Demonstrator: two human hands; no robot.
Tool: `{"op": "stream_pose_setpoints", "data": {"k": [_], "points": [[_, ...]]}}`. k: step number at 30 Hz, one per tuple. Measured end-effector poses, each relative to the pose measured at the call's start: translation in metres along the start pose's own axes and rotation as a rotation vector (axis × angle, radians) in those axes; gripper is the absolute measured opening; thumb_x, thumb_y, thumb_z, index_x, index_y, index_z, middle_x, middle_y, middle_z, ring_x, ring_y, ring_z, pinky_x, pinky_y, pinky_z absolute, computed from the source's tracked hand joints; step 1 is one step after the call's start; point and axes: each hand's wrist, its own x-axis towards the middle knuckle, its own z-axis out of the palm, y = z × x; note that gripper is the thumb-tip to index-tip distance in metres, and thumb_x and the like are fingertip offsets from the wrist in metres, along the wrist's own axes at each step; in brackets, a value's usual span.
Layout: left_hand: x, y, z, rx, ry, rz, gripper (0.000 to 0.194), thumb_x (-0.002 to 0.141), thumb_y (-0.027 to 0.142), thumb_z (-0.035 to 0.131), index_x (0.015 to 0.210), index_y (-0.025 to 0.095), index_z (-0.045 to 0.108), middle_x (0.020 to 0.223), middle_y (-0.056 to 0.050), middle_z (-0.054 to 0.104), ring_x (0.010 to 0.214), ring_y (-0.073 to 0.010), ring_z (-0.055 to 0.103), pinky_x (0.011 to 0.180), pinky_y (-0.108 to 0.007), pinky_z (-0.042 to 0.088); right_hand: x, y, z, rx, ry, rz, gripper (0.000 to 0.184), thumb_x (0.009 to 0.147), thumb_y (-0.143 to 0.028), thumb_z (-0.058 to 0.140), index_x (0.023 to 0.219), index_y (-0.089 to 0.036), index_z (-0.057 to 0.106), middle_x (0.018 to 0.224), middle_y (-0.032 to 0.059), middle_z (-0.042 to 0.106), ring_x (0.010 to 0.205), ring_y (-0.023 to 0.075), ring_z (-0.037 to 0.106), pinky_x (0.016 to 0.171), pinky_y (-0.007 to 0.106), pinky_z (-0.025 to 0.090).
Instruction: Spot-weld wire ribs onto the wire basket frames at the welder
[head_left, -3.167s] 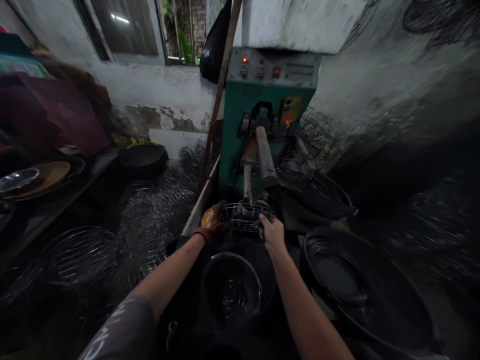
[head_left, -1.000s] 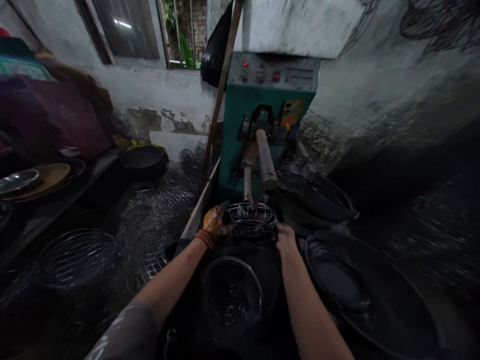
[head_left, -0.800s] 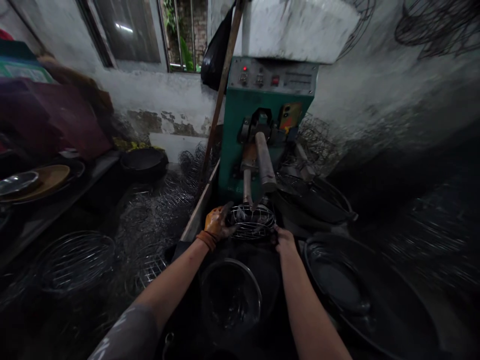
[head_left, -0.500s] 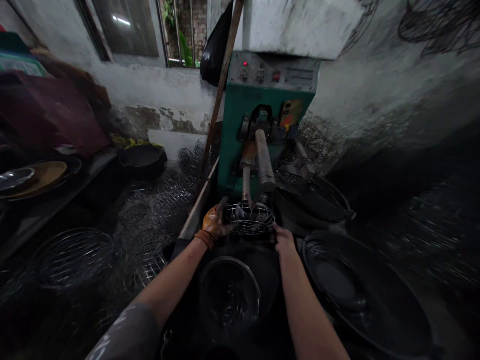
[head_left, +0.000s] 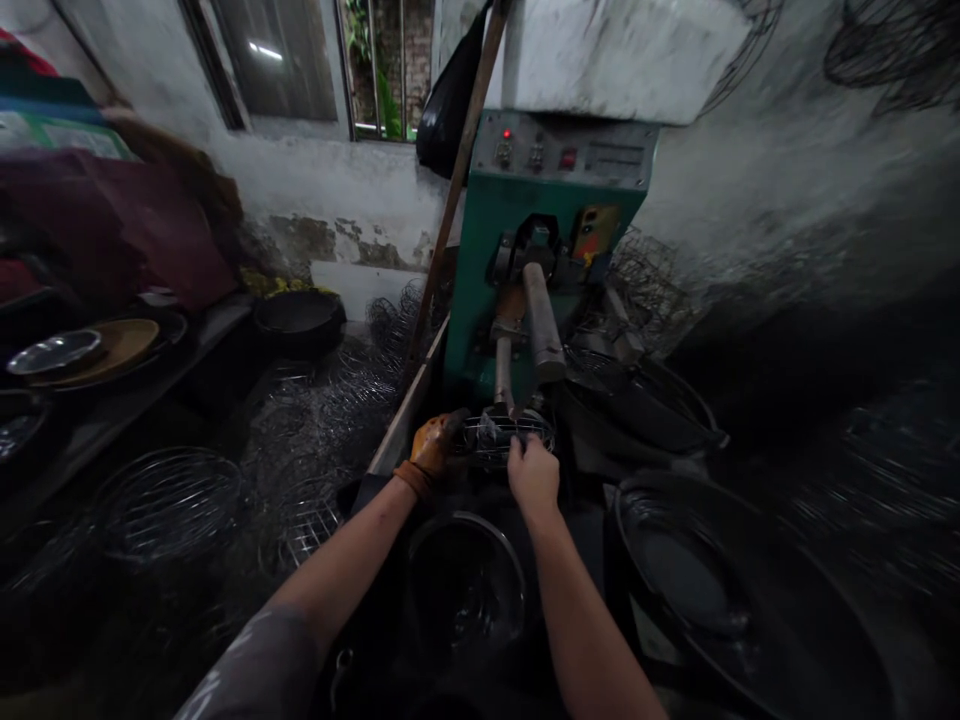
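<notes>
A round wire rack (head_left: 486,452) is tilted under the arms of a green machine (head_left: 480,240) that looks like a spot welder. My left hand (head_left: 435,445), in an orange work glove with dark fingertips, is closed on the rack's left side. At the rack's front right, just below the machine's lower metal tip (head_left: 514,408), my bare right hand (head_left: 535,470) has its fingers pinched together. What lies between those fingers is too small and dark to make out. A round bowl (head_left: 466,580) with small shiny pieces inside sits below, between my forearms.
Wire racks (head_left: 169,505) and tangled wire parts (head_left: 322,395) lie on the left. Large dark pans (head_left: 675,570) stand to the right. A wooden pole (head_left: 459,170) leans beside the machine, and a white block (head_left: 615,60) rests on top of it.
My right hand has moved left from the rack's right edge to its front, and its fingers are now pinched. The left hand stays at the rack's left side. The view has shifted slightly.
</notes>
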Motion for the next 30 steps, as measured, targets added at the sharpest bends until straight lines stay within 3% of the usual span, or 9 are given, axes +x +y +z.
{"op": "stream_pose_setpoints", "data": {"k": [8, 17, 25, 30], "points": [[0.019, 0.021, 0.003, 0.055, 0.000, 0.025, 0.081, 0.078, 0.048, 0.079, 0.152, 0.021, 0.059, 0.136, -0.012, 0.073, 0.124, -0.0340, 0.070, 0.108, -0.045, 0.056, 0.017, 0.015, -0.009, -0.060, -0.008, 0.069, 0.029, 0.105, -0.023, 0.052, 0.111, -0.007, 0.076, 0.088, 0.0180, 0.077, 0.083, 0.0284, 0.073, 0.073, 0.032, 0.046], [0.020, 0.021, -0.006, 0.020, -0.015, 0.061, 0.086, 0.078, 0.048, 0.079, 0.156, 0.021, 0.054, 0.140, -0.013, 0.071, 0.126, -0.0338, 0.068, 0.108, -0.045, 0.055, 0.021, 0.021, -0.002, -0.030, 0.045, 0.054, 0.029, 0.103, -0.023, 0.052, 0.107, -0.010, 0.078, 0.086, 0.0164, 0.077, 0.081, 0.0279, 0.072, 0.073, 0.033, 0.045], [0.029, 0.013, 0.004, 0.091, -0.018, 0.081, 0.086, 0.080, 0.049, 0.078, 0.157, 0.019, 0.054, 0.140, -0.014, 0.071, 0.127, -0.0349, 0.068, 0.109, -0.047, 0.054, 0.023, 0.022, 0.000, -0.032, 0.016, 0.075, 0.032, 0.104, -0.023, 0.050, 0.113, -0.007, 0.076, 0.092, 0.0187, 0.078, 0.085, 0.0284, 0.073, 0.074, 0.033, 0.045], [0.033, 0.026, -0.001, 0.122, -0.040, 0.089, 0.085, 0.079, 0.051, 0.078, 0.155, 0.018, 0.056, 0.137, -0.014, 0.072, 0.125, -0.0349, 0.069, 0.108, -0.046, 0.055, 0.029, 0.034, 0.003, -0.014, 0.071, 0.075, 0.029, 0.100, -0.021, 0.051, 0.108, -0.007, 0.076, 0.085, 0.0184, 0.077, 0.081, 0.0291, 0.072, 0.074, 0.033, 0.045]]}}
